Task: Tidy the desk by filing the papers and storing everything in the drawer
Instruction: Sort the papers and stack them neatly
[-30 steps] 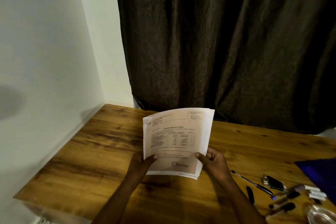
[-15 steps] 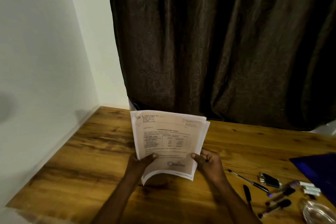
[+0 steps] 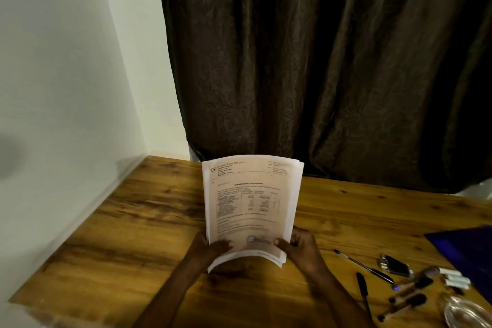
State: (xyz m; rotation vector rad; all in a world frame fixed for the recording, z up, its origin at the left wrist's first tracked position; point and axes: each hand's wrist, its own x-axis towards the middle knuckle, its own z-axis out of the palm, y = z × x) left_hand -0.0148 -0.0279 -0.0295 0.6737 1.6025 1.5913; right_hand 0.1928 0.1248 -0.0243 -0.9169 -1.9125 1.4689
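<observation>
Above the wooden table point(image 3: 127, 234), both hands grip a stack of papers point(image 3: 250, 208) upright by its lower corners: left hand point(image 3: 210, 247) and right hand point(image 3: 300, 247) each pinch it, thumbs in front. Pens point(image 3: 364, 266) lie at right.

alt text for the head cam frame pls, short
Both hands, left hand and right hand, hold a stack of printed papers upright over a wooden desk. Pens and a blue folder lie to the right, before a dark curtain.
</observation>
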